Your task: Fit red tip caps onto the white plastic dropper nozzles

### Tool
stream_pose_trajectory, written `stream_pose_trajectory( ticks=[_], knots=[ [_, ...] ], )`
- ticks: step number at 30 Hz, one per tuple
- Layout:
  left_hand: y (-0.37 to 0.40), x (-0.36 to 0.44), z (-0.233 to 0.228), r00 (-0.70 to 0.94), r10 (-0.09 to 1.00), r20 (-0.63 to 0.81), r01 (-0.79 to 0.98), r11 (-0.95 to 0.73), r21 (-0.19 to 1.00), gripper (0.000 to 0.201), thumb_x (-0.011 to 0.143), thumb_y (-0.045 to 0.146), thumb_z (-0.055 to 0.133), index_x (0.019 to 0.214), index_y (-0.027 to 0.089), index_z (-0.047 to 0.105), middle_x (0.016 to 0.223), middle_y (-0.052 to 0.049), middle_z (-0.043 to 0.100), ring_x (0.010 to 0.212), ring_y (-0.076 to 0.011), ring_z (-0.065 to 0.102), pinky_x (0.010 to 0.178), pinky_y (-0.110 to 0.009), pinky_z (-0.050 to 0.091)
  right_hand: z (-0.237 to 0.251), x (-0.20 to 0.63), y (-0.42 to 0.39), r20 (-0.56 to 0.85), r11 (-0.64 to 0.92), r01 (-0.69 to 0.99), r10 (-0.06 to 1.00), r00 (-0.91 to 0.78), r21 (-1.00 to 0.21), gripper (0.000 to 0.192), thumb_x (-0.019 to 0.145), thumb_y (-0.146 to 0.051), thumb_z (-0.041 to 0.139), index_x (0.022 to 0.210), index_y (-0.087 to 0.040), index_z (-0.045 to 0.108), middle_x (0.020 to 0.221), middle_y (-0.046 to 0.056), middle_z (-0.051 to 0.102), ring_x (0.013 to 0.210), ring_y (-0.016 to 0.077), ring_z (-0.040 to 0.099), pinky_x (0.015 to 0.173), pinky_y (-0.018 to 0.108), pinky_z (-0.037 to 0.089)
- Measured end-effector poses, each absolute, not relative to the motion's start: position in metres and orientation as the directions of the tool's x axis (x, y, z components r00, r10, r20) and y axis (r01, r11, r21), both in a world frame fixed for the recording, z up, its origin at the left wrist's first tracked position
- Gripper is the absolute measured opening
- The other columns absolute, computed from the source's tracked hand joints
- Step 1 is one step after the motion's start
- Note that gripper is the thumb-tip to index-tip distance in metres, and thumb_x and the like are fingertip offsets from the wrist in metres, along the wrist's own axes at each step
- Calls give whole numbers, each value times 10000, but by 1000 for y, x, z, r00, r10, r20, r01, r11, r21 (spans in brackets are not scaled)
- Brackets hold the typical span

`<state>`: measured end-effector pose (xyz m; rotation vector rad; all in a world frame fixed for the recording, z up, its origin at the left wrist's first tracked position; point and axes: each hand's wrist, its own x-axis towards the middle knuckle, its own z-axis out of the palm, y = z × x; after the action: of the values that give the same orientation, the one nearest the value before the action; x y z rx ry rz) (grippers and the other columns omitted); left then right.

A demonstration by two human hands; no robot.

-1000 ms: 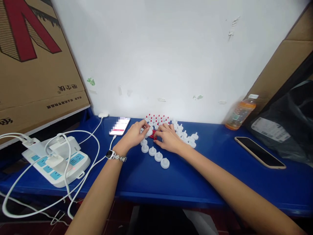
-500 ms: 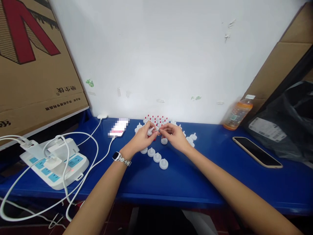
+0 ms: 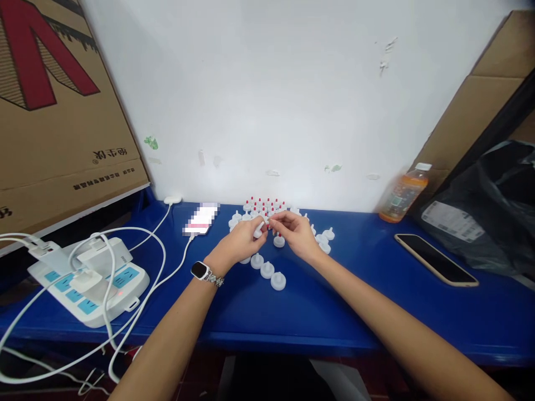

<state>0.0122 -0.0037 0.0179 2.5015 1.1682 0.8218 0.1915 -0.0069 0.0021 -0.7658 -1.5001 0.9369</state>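
Observation:
My left hand (image 3: 242, 238), with a watch on its wrist, is closed around a white nozzle cap (image 3: 259, 229) whose spout tilts up to the right. Close beside it, my right hand (image 3: 296, 231) pinches thumb and forefinger together. A speck of red shows at those fingertips, but whether it is held or lies behind them I cannot tell. Below the right fingers stands a white nozzle cap with a red tip (image 3: 278, 240). Beyond both hands is a cluster of red-tipped caps (image 3: 259, 205). Plain white nozzle caps (image 3: 278, 281) form a slanting row nearer me.
More white caps (image 3: 324, 240) lie to the right. A white power strip (image 3: 98, 314) with looping cables occupies the left of the blue table (image 3: 317, 317), near a charging phone (image 3: 201, 218). An orange drink bottle (image 3: 403, 195), another phone (image 3: 434, 259) and a black plastic bag (image 3: 493, 189) are at right.
My hands stay close together, with slight finger movement; the white cap in my left hand now tilts more upright. The whole view has shifted slightly.

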Motion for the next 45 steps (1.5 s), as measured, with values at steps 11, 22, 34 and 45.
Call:
stream_pose_trajectory(
  ticks=[11,22,34,45],
  knots=[
    [-8,13,19,565,764,312,640,-645,418,237,928,386,486,962,202,631,728,-29,645,638,-189,572,591,-280,374,5,186,-12,405,389,-120,899,-169,-913,386,659,-506,826,745,-188,625,680,22,692,619,150,629,598,289,518],
    [-11,16,19,474,801,366,532,-591,606,352,933,359,493,1225,217,359,791,-7,626,683,-187,624,663,-275,443,-8,173,-19,568,568,21,822,23,-823,298,848,-478,676,739,-202,661,713,20,661,660,152,579,653,297,473],
    [-13,20,18,461,788,408,460,-605,650,279,936,359,497,1140,216,373,781,13,622,585,-143,543,602,-260,392,-8,173,-21,529,528,-61,848,-10,-847,302,824,-484,701,745,-201,632,718,7,647,675,145,580,661,284,469],
    [-7,20,14,482,780,399,509,-620,597,424,860,275,558,1237,214,372,848,-3,633,697,-181,615,662,-283,431,10,185,-4,422,420,-48,893,-157,-906,361,716,-495,776,751,-202,568,672,-5,626,607,135,569,593,273,445]
  ],
)
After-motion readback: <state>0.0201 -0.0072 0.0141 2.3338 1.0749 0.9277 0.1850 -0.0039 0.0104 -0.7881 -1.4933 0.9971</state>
